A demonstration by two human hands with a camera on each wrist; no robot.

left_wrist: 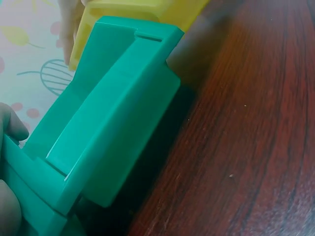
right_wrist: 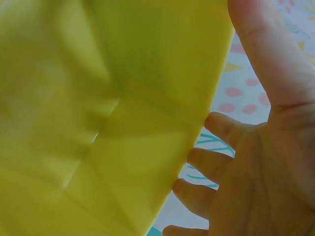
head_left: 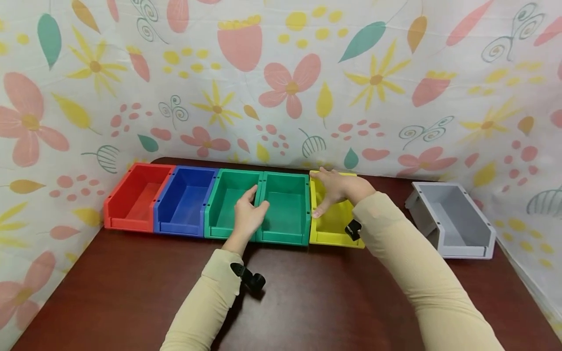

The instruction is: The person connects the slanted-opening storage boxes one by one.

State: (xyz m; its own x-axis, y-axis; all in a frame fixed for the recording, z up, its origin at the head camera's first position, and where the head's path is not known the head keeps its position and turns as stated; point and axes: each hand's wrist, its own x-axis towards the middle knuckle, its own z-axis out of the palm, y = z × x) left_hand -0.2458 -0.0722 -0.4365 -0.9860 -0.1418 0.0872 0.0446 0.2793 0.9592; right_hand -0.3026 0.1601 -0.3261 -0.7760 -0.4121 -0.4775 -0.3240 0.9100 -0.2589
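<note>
My left hand point(head_left: 249, 214) is over the seam of two green bins, the left green bin point(head_left: 212, 207) and the right green bin point(head_left: 283, 238). Its thumb and fingers pinch their adjoining walls, partly out of frame in the left wrist view. My right hand point(head_left: 340, 187) reaches over the yellow bin point(head_left: 335, 238) beside them, fingers spread. In the right wrist view, its fingertips point(right_wrist: 216, 127) touch that bin's rim. The thumb lies at the left wall.
A blue bin point(head_left: 182, 227) and a red bin point(head_left: 131, 223) continue the row leftward. Apart at the right stands a grey bin point(head_left: 465, 251). All rest on a dark wooden table point(head_left: 307, 302), with a flower-patterned cloth point(head_left: 281, 117) behind.
</note>
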